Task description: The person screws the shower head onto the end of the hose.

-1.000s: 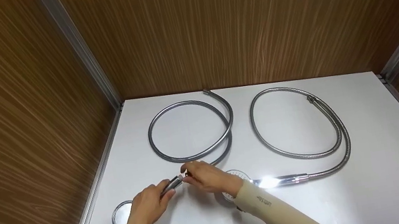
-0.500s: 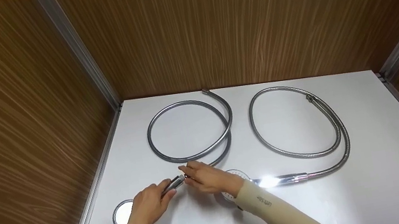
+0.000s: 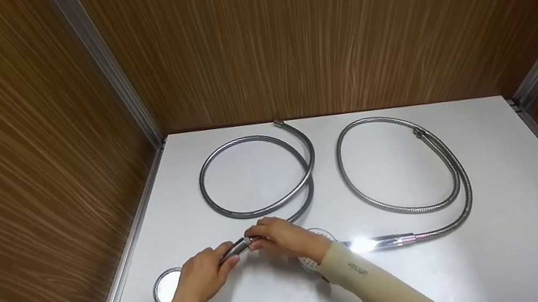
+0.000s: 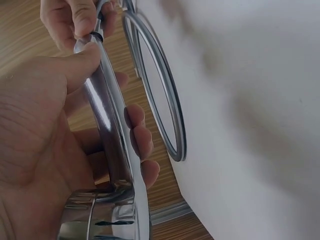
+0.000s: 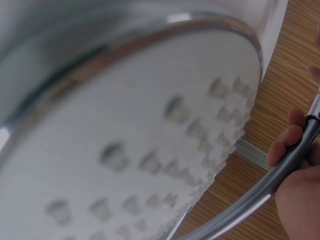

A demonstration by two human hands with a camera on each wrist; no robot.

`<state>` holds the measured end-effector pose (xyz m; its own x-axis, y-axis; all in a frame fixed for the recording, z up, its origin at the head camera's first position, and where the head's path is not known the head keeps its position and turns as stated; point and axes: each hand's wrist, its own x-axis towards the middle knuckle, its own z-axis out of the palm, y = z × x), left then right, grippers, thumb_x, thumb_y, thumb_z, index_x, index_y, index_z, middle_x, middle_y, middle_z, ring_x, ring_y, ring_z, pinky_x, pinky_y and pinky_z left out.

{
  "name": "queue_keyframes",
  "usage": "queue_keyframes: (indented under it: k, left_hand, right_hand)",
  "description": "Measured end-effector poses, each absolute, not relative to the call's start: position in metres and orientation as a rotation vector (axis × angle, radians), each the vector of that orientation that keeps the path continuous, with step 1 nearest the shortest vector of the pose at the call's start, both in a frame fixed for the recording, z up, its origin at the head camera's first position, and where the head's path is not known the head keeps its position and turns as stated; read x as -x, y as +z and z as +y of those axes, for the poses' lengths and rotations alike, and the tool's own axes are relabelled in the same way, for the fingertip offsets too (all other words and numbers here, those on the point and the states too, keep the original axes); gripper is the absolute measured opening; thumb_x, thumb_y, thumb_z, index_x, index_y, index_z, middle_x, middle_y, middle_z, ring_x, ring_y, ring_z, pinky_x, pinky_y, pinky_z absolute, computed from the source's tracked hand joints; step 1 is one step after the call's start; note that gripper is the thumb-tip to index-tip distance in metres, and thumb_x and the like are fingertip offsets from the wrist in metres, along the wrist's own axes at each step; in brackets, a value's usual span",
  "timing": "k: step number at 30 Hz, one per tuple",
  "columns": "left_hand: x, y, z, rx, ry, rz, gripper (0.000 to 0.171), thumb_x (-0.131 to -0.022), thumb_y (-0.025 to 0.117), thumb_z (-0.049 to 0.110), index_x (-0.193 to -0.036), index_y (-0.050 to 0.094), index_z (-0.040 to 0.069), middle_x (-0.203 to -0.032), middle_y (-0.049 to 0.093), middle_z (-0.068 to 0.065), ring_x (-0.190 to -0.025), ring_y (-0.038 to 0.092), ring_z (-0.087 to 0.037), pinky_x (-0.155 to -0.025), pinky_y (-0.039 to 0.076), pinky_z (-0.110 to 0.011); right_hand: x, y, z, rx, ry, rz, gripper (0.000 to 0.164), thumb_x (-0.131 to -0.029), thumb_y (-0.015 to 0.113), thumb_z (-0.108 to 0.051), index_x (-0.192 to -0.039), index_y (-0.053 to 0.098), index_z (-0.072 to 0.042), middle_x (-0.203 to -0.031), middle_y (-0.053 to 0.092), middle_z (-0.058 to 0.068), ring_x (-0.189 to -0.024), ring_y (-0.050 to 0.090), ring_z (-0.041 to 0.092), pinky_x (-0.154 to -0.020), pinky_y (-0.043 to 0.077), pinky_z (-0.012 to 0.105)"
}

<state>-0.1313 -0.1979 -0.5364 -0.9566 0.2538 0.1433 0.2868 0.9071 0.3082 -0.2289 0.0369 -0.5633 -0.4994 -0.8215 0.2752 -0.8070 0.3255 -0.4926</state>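
Observation:
My left hand [image 3: 200, 278] grips a chrome shower head by its handle [image 4: 107, 107], fingers wrapped round it. The round head [image 3: 167, 288] of that shower head sticks out to the left of the wrist. At the handle's far end, my right hand [image 3: 285, 237] pinches the end of a grey shower hose [image 5: 250, 202]. Hose end and handle meet in line, a black ring [image 4: 97, 36] showing at the joint in the left wrist view. From the right fingers the hose runs back into a loop on the white table.
A second shower head [image 5: 125, 115] lies partly under my right forearm, its nozzles filling the right wrist view. Its handle [image 3: 391, 241] joins another metal hose [image 3: 408, 211], coiled at right. Wood-grain panels [image 3: 309, 31] wall the white table [image 3: 511, 177] at the back and sides.
The gap between the handle's end and the right fingers has closed; the hose end now sits against the handle. The right fingers have shifted slightly round the joint. The left hand has barely moved.

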Motion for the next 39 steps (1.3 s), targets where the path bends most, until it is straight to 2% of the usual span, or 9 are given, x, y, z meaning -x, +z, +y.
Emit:
queue_keyframes:
  k: [7,18,21,23,28,32,39]
  left_hand:
    - [0.131,-0.537,-0.198,0.429,-0.476,-2.953,0.026,-0.100,0.071,0.037,-0.115,0.071,0.016,-0.067,0.054,0.001,-0.058,0.041,-0.011,-0.052,0.034,-0.031]
    - [0.137,-0.538,-0.195,0.471,-0.402,-2.945,0.028,-0.098,0.074,0.035,-0.115,0.072,0.014,-0.065,0.056,-0.001,-0.056,0.042,-0.014,-0.051,0.037,-0.035]
    - [0.137,-0.538,-0.193,0.487,-0.382,-2.934,0.025,-0.097,0.075,0.035,-0.110,0.071,0.014,-0.064,0.053,0.000,-0.056,0.042,-0.015,-0.051,0.036,-0.036]
    - [0.136,-0.539,-0.192,0.492,-0.353,-2.922,0.025,-0.096,0.075,0.037,-0.105,0.070,0.015,-0.062,0.051,0.000,-0.055,0.043,-0.017,-0.051,0.037,-0.037]
    - [0.135,-0.540,-0.185,0.447,-0.261,-2.905,0.036,-0.093,0.075,0.048,-0.090,0.062,0.015,-0.060,0.052,-0.005,-0.052,0.049,-0.024,-0.050,0.038,-0.041]
    - [0.134,-0.543,-0.180,0.420,-0.197,-2.876,0.040,-0.090,0.076,0.050,-0.086,0.057,0.015,-0.059,0.052,-0.007,-0.050,0.051,-0.026,-0.046,0.038,-0.040]
    - [0.133,-0.545,-0.176,0.441,-0.139,-2.822,0.036,-0.092,0.076,0.045,-0.093,0.060,0.013,-0.065,0.050,-0.006,-0.049,0.047,-0.020,-0.045,0.040,-0.037]
  right_hand:
    - [0.228,-0.563,0.037,1.621,-0.876,2.574,0.039,-0.105,0.064,-0.029,-0.134,0.070,-0.005,-0.100,0.068,0.008,-0.086,0.062,0.017,-0.080,0.054,0.027]
    - [0.224,-0.559,0.037,1.576,-0.673,2.636,0.044,-0.109,0.059,-0.029,-0.147,0.060,-0.007,-0.106,0.067,0.006,-0.092,0.061,0.019,-0.087,0.053,0.033]
    - [0.223,-0.558,0.038,1.535,-0.704,2.614,0.041,-0.108,0.061,-0.027,-0.143,0.060,-0.007,-0.106,0.071,0.006,-0.095,0.065,0.021,-0.090,0.054,0.035]
    - [0.223,-0.559,0.038,1.506,-0.740,2.597,0.034,-0.107,0.063,-0.026,-0.136,0.060,-0.009,-0.103,0.072,0.006,-0.096,0.067,0.022,-0.092,0.054,0.036]
    - [0.223,-0.562,0.039,1.516,-0.786,2.580,0.021,-0.103,0.068,-0.024,-0.118,0.061,-0.011,-0.098,0.072,0.004,-0.092,0.067,0.022,-0.090,0.054,0.037]
    - [0.223,-0.563,0.039,1.553,-0.769,2.591,0.021,-0.103,0.067,-0.026,-0.118,0.064,-0.012,-0.101,0.072,0.003,-0.094,0.067,0.021,-0.090,0.053,0.036]
    - [0.226,-0.564,0.039,1.497,-0.838,2.533,0.023,-0.103,0.068,-0.025,-0.119,0.064,-0.009,-0.100,0.073,0.004,-0.092,0.067,0.020,-0.088,0.054,0.035]
